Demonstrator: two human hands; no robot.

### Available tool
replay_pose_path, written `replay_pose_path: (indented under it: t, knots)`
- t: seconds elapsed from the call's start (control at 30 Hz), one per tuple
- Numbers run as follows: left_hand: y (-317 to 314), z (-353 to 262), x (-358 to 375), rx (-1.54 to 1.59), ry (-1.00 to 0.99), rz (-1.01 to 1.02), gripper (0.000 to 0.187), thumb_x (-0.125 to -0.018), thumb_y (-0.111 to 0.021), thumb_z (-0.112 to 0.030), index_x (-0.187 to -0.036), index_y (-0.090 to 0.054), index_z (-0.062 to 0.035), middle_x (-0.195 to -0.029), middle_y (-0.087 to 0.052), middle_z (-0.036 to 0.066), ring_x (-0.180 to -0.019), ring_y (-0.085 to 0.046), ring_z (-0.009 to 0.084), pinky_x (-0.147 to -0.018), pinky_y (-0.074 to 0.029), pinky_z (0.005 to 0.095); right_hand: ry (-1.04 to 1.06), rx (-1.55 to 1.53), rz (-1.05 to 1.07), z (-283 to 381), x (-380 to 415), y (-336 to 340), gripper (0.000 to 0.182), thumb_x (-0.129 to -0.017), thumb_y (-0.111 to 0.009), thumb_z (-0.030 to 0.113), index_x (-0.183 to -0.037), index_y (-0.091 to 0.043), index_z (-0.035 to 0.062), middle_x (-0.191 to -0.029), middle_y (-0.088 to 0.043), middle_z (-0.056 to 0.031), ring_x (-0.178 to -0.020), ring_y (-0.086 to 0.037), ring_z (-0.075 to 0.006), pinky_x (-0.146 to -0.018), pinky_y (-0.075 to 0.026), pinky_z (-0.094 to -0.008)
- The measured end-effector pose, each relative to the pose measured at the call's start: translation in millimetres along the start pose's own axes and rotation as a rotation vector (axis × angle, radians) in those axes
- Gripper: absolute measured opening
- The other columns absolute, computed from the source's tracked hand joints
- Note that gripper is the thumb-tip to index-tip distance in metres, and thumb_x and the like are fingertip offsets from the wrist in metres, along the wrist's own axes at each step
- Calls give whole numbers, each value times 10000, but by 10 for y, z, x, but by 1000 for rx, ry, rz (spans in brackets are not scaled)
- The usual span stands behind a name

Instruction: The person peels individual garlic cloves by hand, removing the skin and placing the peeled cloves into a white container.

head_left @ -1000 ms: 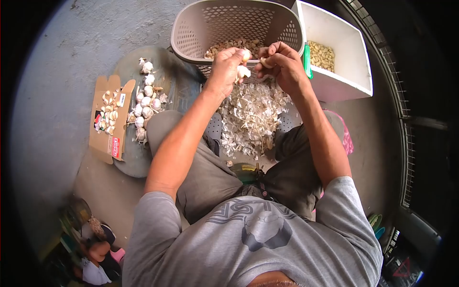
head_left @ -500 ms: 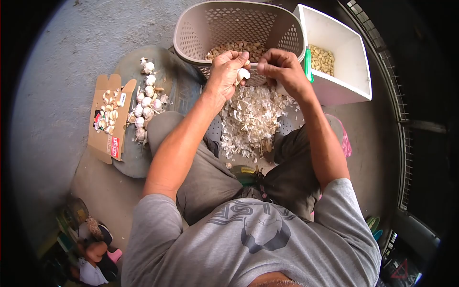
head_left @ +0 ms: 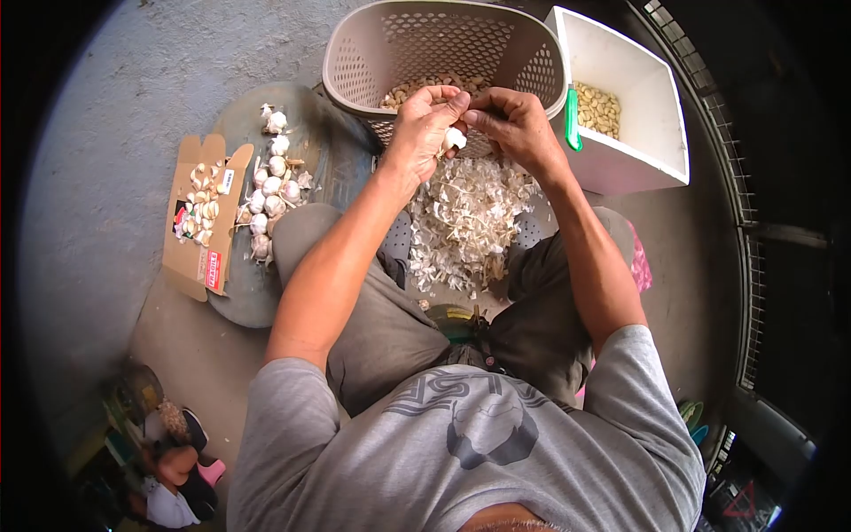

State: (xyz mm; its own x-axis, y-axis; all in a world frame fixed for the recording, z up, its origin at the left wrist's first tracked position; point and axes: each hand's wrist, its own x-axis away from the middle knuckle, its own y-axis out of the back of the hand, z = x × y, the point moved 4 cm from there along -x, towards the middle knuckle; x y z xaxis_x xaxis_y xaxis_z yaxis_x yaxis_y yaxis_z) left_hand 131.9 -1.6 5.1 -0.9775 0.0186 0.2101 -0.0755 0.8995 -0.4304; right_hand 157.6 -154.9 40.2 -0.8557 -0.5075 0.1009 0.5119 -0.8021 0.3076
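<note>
My left hand (head_left: 424, 133) grips a white garlic bulb (head_left: 455, 138) just in front of a beige perforated basket (head_left: 390, 44) that holds loose cloves. My right hand (head_left: 512, 122) meets it from the right, fingertips pinched at the top of the bulb. Both hands hover above a heap of papery garlic skins (head_left: 465, 217) lying between my knees.
A white box (head_left: 647, 124) with peeled cloves stands right of the basket, a green-handled tool (head_left: 572, 120) on its near edge. Whole garlic bulbs (head_left: 270, 191) lie on a round mat at left, beside an open cardboard box (head_left: 202, 217) of garlic pieces. A metal grille runs along the right.
My right hand has moved left and closed in on the bulb; the two hands now touch at its top. My left hand kept holding the bulb.
</note>
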Motion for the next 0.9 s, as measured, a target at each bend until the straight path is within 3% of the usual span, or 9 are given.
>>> replay_pose_path:
  t: [0.13,0.17,0.23,0.4,0.47,0.53,0.57,0.7,0.9]
  knots:
    - [16,39,-3,38,78,29,407,-968,-712,-413,-1137,-595,-62,-751,-619,11,-548,-580,84,-381,-395,225,77,-224,-210,-95,-76,119,311,-982,-691,127,-1237,-620,-37,-933,-684,-60,-673,-582,-69,-535,-460,-224]
    - [30,56,-3,57,105,22,415,-969,-708,-420,-1140,-594,-60,-752,-619,11,-547,-578,85,-381,-394,228,200,-199,-339,-130,-114,153,403,-1007,-659,150,-1343,-538,-35,-967,-661,-76,-685,-571,-73,-536,-455,-231]
    - [45,80,-21,42,125,24,396,-975,-716,-376,-1161,-606,-44,-776,-633,13,-560,-576,71,-412,-413,220,107,-241,-309,-153,-96,200,440,-1032,-622,184,-1393,-487,-27,-959,-636,-77,-683,-552,-77,-531,-443,-239]
    - [-167,69,2,-233,-208,231,245,-986,-716,-200,-1124,-660,-5,-877,-704,44,-635,-611,62,-562,-488,200,52,-583,-102,-314,-97,-61,461,-1099,-492,359,-1382,-483,-4,-903,-575,-54,-654,-502,-92,-540,-420,-259]
    - [-131,156,-35,-437,-340,242,197,-992,-704,-170,-1082,-680,4,-872,-710,42,-654,-627,68,-587,-504,208,12,-686,-73,-332,-73,-102,465,-1098,-469,417,-1344,-505,24,-926,-592,-51,-721,-577,-114,-582,-478,-281]
    - [-137,52,18,-255,-178,203,146,-1005,-670,-124,-1030,-691,19,-848,-705,39,-692,-652,74,-600,-523,214,-30,-872,-29,-289,-62,-101,476,-1096,-462,442,-1338,-516,36,-937,-607,-50,-767,-621,-129,-609,-509,-292]
    - [-102,29,6,-159,-136,177,147,-1009,-665,-125,-1032,-688,19,-853,-706,42,-692,-654,76,-599,-523,214,13,-985,40,-263,-63,-85,418,-1076,-546,369,-1307,-552,21,-995,-646,-67,-833,-673,-158,-673,-560,-316]
    - [-30,45,-60,-25,-106,110,175,-1022,-654,-177,-1037,-663,-3,-844,-684,32,-635,-621,72,-536,-506,213,86,-656,-37,-129,-48,-103,290,-988,-697,130,-1207,-603,-35,-1057,-679,-95,-864,-700,-186,-747,-592,-342]
    - [30,33,-15,40,55,-4,406,-1025,-612,-443,-1118,-590,-49,-773,-635,39,-569,-610,108,-370,-391,232,10,-696,-109,-229,-106,70,190,-887,-606,-9,-1073,-638,-27,-895,-668,-52,-708,-619,-117,-638,-525,-280]
